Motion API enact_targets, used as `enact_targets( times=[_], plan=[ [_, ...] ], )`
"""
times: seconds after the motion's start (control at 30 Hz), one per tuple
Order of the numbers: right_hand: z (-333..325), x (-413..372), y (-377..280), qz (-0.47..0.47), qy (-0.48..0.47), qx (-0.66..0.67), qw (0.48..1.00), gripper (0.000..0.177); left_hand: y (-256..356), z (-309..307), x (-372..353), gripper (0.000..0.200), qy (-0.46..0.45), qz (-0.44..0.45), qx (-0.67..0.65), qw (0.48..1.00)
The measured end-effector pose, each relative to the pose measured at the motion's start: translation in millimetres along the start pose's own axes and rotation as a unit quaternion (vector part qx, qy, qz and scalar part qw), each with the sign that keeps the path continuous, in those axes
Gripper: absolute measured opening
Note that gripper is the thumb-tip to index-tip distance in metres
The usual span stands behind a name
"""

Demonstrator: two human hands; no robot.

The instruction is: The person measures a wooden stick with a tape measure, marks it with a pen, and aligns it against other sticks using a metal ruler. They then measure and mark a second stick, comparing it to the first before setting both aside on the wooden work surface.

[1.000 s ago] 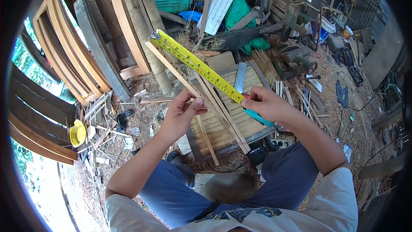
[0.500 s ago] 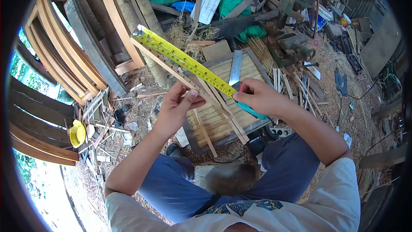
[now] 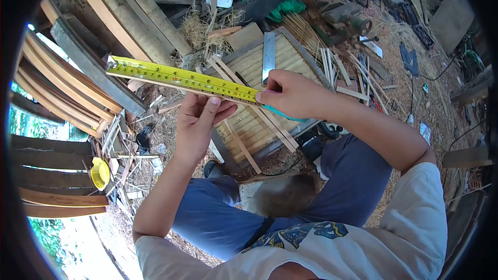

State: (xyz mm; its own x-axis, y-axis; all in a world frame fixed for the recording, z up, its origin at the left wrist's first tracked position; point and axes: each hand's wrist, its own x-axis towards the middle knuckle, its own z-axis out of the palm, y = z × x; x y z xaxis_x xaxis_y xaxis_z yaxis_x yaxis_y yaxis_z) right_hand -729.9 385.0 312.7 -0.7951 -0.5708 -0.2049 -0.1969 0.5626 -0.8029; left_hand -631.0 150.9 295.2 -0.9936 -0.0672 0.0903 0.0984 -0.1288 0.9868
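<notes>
My left hand (image 3: 199, 119) pinches a thin wooden strip (image 3: 168, 85) from below, thumb on its near side. Along the strip lies the extended yellow blade of a tape measure (image 3: 179, 77), its metal end hook at the strip's far left end. My right hand (image 3: 284, 93) is closed around the tape measure's teal case, which shows only partly below the fingers, with the thumb at the blade's mouth. Beneath both hands is a slatted wooden panel (image 3: 241, 137) in a dark frame. A steel ruler (image 3: 268, 57) and loose wooden strips (image 3: 277, 129) rest on it.
Curved timber pieces (image 3: 78, 91) lean at the left, near a yellow bowl (image 3: 100, 173). Wood offcuts and thin sticks (image 3: 329, 67) litter the ground to the right. A green-grey metal vise-like tool (image 3: 345, 23) stands at the back right. A dark cable (image 3: 441, 75) lies farther right.
The strip and tape have swung to a flatter angle, their hooked end moving left and down. Both hands still hold on, and the head view has shifted slightly.
</notes>
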Motion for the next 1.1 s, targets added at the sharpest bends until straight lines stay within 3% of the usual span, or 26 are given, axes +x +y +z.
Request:
enact_targets(
  times=[0.93,1.1],
  plan=[
    [-2,-4,-7,0.029,-0.005,-0.009,1.000,0.047,0,6,1,0.024,0.016,-0.010,-0.009,1.000],
    [4,2,0,0.013,0.012,-0.026,1.000,0.038,0,8,0,0.028,0.016,-0.011,-0.002,1.000]
  ],
)
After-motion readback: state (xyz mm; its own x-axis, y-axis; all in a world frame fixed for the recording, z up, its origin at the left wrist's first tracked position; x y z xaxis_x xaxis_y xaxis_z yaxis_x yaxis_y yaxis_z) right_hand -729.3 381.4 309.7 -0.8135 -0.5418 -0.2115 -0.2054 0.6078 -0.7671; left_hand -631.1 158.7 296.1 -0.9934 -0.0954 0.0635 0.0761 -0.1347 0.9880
